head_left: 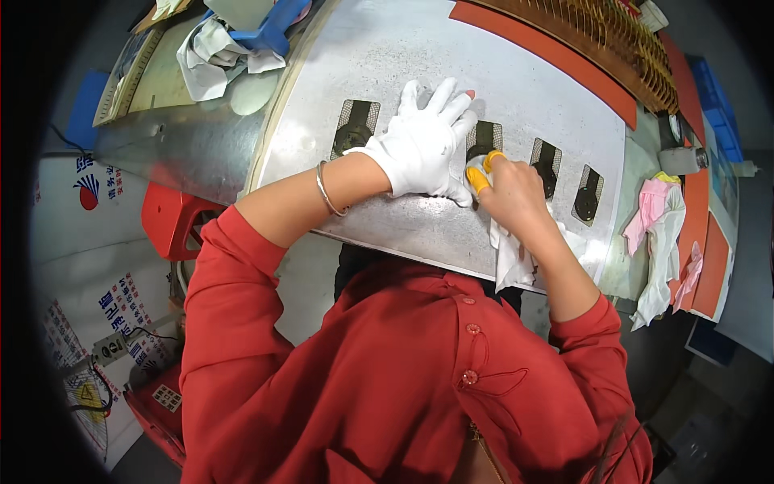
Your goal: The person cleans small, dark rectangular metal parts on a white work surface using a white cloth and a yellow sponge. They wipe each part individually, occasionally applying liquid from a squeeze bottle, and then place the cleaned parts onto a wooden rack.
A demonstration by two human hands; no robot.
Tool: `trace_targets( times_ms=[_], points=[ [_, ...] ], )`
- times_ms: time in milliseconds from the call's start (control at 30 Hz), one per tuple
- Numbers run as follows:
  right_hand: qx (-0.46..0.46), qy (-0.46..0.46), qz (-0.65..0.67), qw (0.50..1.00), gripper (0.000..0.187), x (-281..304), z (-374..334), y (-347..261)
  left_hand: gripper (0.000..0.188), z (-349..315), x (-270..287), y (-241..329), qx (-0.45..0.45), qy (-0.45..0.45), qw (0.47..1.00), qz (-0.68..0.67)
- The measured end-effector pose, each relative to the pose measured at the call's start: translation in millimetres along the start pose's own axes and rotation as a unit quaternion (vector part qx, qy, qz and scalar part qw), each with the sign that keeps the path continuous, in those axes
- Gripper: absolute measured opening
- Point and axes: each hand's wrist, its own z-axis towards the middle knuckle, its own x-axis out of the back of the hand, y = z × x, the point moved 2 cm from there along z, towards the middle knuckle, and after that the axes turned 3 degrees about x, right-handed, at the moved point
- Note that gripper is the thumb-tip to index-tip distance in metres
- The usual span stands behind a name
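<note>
My left hand (423, 143), in a white glove with one fingertip bare, lies flat with fingers spread on a pale, speckled sheet (403, 48). A bracelet circles that wrist. My right hand (516, 192) wears yellow finger covers and is closed on a white cloth (513, 262), which hangs below the hand toward the sheet's near edge. It presses at the lower end of a dark meshed piece (486, 135), partly hiding it. Similar dark pieces with round parts lie in a row: one left of my glove (355, 129), two farther right (546, 167).
An orange-red strip (548, 56) and a wooden rack of brass-coloured rods (597, 36) border the far side. Pink and white cloths (661, 218) and a jar (683, 160) sit at the right. A blue container (270, 28), crumpled cloths (208, 60) and a red stool (171, 219) are at the left.
</note>
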Motion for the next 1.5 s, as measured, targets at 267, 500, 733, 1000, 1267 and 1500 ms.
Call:
trace_targets(
  times_ms=[267,500,733,1000,1267,1500],
  points=[
    [-0.005,-0.070,-0.004,0.998,0.025,6,-28,-11,0.105,-2,10,-4,0.000,-0.051,0.999,-0.002],
    [0.003,-0.029,0.019,0.999,0.028,46,10,-36,0.095,-36,31,-49,0.063,-0.023,0.998,0.014],
    [0.026,-0.020,0.020,0.999,0.028,10,85,-46,0.089,-52,19,-50,0.084,0.016,0.995,0.042],
    [-0.009,-0.037,-0.002,0.999,0.025,-13,94,-47,0.085,-53,12,-50,0.096,0.058,0.993,0.022],
    [0.004,-0.021,-0.012,1.000,0.026,-18,54,-61,0.077,-49,13,-52,0.032,0.036,0.999,0.017],
    [0.028,-0.026,-0.001,0.999,0.021,-26,13,-67,0.095,-44,21,-54,-0.001,-0.031,0.999,0.043]
  ],
)
